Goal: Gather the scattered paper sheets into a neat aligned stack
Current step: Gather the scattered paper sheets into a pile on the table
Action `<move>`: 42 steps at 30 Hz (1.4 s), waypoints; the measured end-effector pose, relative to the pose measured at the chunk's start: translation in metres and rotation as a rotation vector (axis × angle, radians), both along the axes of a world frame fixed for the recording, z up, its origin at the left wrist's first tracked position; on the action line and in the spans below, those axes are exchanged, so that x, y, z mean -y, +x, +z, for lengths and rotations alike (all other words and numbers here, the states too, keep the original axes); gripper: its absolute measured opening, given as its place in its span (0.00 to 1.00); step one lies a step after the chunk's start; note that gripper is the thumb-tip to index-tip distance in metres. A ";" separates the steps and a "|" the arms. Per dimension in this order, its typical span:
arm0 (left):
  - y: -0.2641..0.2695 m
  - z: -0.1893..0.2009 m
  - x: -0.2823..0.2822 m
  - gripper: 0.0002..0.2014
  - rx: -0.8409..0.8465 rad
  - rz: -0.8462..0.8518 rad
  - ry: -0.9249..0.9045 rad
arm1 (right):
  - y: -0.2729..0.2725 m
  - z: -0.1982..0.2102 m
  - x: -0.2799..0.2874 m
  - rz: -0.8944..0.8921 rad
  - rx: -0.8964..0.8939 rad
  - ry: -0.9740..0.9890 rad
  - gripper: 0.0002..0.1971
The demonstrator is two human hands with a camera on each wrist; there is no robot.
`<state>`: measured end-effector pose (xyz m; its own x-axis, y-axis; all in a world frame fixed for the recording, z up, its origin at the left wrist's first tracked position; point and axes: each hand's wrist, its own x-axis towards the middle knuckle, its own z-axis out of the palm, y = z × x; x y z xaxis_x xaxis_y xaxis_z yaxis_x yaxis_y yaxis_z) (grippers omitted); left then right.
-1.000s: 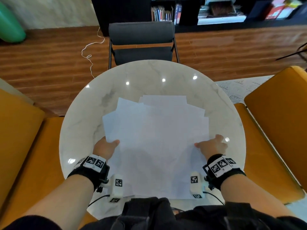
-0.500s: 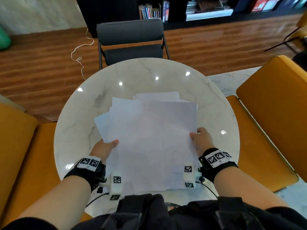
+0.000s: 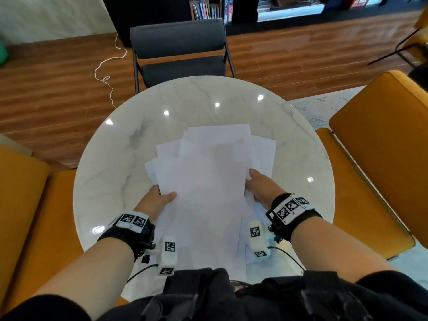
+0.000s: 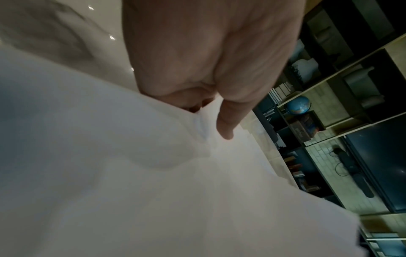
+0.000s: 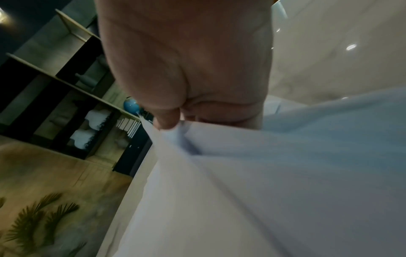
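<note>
Several white paper sheets lie in a loose, fanned pile on the round marble table, corners sticking out at the back and left. My left hand grips the pile's left edge, thumb on top, fingers beneath. My right hand pinches the right edge the same way. In the left wrist view the thumb presses on bowed paper. In the right wrist view the thumb pinches crumpled sheet edges. The near part of the pile bows upward between my hands.
A dark grey chair stands beyond the table's far edge. Orange seats sit to the left and right. A white cable trails on the wooden floor. Bookshelves line the back wall.
Both hands have moved inward, squeezing the spread sheets into a narrower pile. The pile's near part has risen off the table between the hands.
</note>
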<state>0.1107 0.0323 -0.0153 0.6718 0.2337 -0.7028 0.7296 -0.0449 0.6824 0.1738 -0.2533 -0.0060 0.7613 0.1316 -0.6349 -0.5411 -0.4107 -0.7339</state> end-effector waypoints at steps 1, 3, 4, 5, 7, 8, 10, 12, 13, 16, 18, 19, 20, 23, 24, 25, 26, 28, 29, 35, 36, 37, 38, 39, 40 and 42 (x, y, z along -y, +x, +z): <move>0.002 0.000 0.002 0.27 -0.006 0.022 0.025 | -0.002 0.004 -0.004 -0.042 -0.027 -0.009 0.22; 0.005 0.002 0.008 0.30 -0.016 0.054 0.052 | -0.005 0.006 -0.009 -0.141 -0.057 -0.039 0.30; 0.006 0.001 0.011 0.32 -0.023 0.043 0.058 | -0.007 0.006 -0.012 -0.143 -0.041 -0.045 0.31; 0.007 -0.001 0.015 0.33 -0.038 0.000 0.091 | -0.011 0.006 -0.016 -0.106 -0.025 -0.035 0.31; 0.007 0.000 0.022 0.35 -0.074 -0.107 0.200 | -0.016 0.002 -0.023 0.035 0.020 -0.038 0.25; 0.007 -0.001 0.023 0.33 -0.071 -0.131 0.255 | -0.016 -0.001 -0.026 0.092 0.062 -0.091 0.19; 0.006 -0.001 0.021 0.26 -0.030 -0.126 0.336 | -0.013 -0.002 -0.028 0.060 0.174 -0.236 0.08; 0.003 -0.003 0.013 0.24 -0.006 -0.066 0.380 | -0.005 -0.005 -0.022 -0.112 0.246 -0.415 0.13; 0.001 -0.002 0.008 0.24 -0.004 -0.030 0.394 | -0.002 -0.005 -0.017 -0.192 0.236 -0.492 0.17; -0.009 -0.001 -0.007 0.23 0.004 0.116 0.398 | 0.004 -0.005 -0.006 -0.186 0.097 -0.651 0.35; -0.016 0.004 -0.014 0.22 -0.001 0.187 0.446 | 0.005 -0.006 -0.008 -0.078 0.059 -0.780 0.41; -0.019 0.006 -0.016 0.24 -0.011 0.208 0.471 | 0.006 -0.008 -0.010 -0.046 0.054 -0.820 0.41; -0.022 0.009 -0.019 0.26 -0.027 0.219 0.488 | 0.008 -0.010 -0.014 -0.041 0.049 -0.828 0.39; -0.029 0.013 -0.026 0.29 -0.074 0.189 0.503 | 0.018 -0.012 -0.023 -0.103 -0.038 -0.733 0.35; -0.031 0.012 -0.028 0.29 -0.084 0.176 0.501 | 0.020 -0.010 -0.025 -0.080 -0.066 -0.710 0.34; -0.033 0.011 -0.030 0.29 -0.094 0.155 0.499 | 0.021 -0.009 -0.027 -0.032 -0.076 -0.698 0.32; -0.035 0.010 -0.031 0.29 -0.105 0.131 0.502 | 0.023 -0.009 -0.027 0.016 -0.048 -0.675 0.25; -0.040 0.009 -0.033 0.28 -0.115 0.102 0.513 | 0.022 -0.007 -0.026 0.075 0.043 -0.606 0.06; -0.041 0.008 -0.034 0.26 -0.111 0.098 0.519 | 0.021 -0.006 -0.025 0.087 0.093 -0.579 0.02; -0.049 0.011 -0.040 0.24 -0.100 0.079 0.547 | 0.020 0.006 -0.005 -0.430 0.281 -0.233 0.10; -0.049 0.011 -0.040 0.24 -0.097 0.068 0.550 | 0.020 0.007 -0.002 -0.524 0.275 -0.181 0.12; -0.048 0.012 -0.041 0.23 -0.091 0.054 0.551 | 0.022 0.008 0.001 -0.607 0.270 -0.138 0.14; -0.047 0.013 -0.040 0.23 -0.086 0.038 0.556 | 0.023 0.008 0.003 -0.687 0.259 -0.092 0.16; -0.046 0.012 -0.040 0.23 -0.079 0.022 0.564 | 0.026 0.008 0.006 -0.763 0.241 -0.030 0.18; -0.045 0.013 -0.040 0.22 -0.076 0.009 0.569 | 0.029 0.011 0.008 -0.822 0.214 0.035 0.21; -0.043 0.012 -0.043 0.21 -0.071 0.004 0.580 | 0.033 0.019 0.014 -0.745 0.201 -0.057 0.25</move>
<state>0.0679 0.0754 -0.0031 0.6259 0.5962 -0.5027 0.7737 -0.3939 0.4962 0.2067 -0.2674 0.0128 0.7375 -0.4891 -0.4657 -0.5481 -0.0306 -0.8358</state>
